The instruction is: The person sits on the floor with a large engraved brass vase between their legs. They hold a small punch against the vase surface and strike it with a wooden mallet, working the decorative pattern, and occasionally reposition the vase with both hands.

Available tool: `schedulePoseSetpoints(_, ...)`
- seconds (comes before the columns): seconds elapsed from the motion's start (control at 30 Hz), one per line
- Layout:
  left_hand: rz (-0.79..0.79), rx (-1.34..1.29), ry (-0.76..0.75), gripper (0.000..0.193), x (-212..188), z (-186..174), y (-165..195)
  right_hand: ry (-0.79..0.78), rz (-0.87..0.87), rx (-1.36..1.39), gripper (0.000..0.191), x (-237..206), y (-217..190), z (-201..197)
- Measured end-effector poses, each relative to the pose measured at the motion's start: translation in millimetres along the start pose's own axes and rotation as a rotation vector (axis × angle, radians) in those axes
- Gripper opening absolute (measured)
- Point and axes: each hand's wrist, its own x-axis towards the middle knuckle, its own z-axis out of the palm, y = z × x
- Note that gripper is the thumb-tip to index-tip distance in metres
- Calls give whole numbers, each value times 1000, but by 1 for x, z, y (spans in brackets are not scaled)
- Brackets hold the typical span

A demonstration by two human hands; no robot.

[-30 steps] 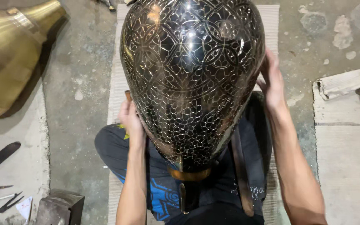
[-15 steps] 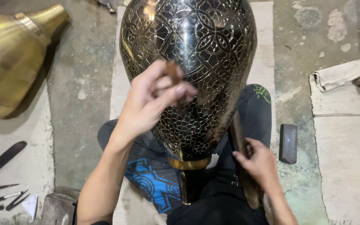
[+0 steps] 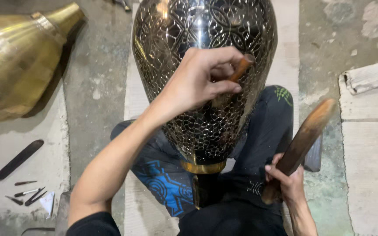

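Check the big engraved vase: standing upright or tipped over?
Tipped. The engraved vase lies against the person's lap, its gold neck pointing at them, left hand pressing a chisel to it.

I see a glossy dark metal vase (image 3: 206, 65) with finely engraved patterning and a polished brass collar. The mallet (image 3: 300, 144) looks like worn wood, the punch (image 3: 241, 67) wooden-handled. The floor (image 3: 97, 87) is rough, matt concrete.

Engraved vase (image 3: 206, 65) rests on lap; brass vessel (image 3: 18, 57) lies left.
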Motion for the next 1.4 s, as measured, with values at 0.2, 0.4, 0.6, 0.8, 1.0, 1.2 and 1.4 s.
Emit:
schedulePoseSetpoints(0.2, 123, 5, -237, 32, 18, -8, -5, 6, -33, -320, 22, 8, -38, -2)
schedulePoseSetpoints(0.4, 259, 88, -307, 45, 31, -10, -13, 108, -366, -793, 43, 18, -79, 27)
schedulePoseSetpoints(0.6, 186, 120, -374, 49, 35, -9, -12, 164, -366, -1047, 48, 25, -89, 39)
schedulePoseSetpoints(0.8, 292, 166, -432, 47, 44, -8, -9, 254, -512, -742, 31, 20, -91, 29)
schedulePoseSetpoints(1.0, 366, 183, -484, 41, 52, 0, -11, 194, -608, -832, 24, 10, -105, 22)
schedulePoseSetpoints(1.2, 293, 244, -373, 35, 40, 2, -15, 164, -577, -905, 26, 18, -134, 17)
schedulePoseSetpoints(1.4, 256, 229, -208, 37, 25, 5, -17, 88, -584, -1001, 18, 29, -163, -15)
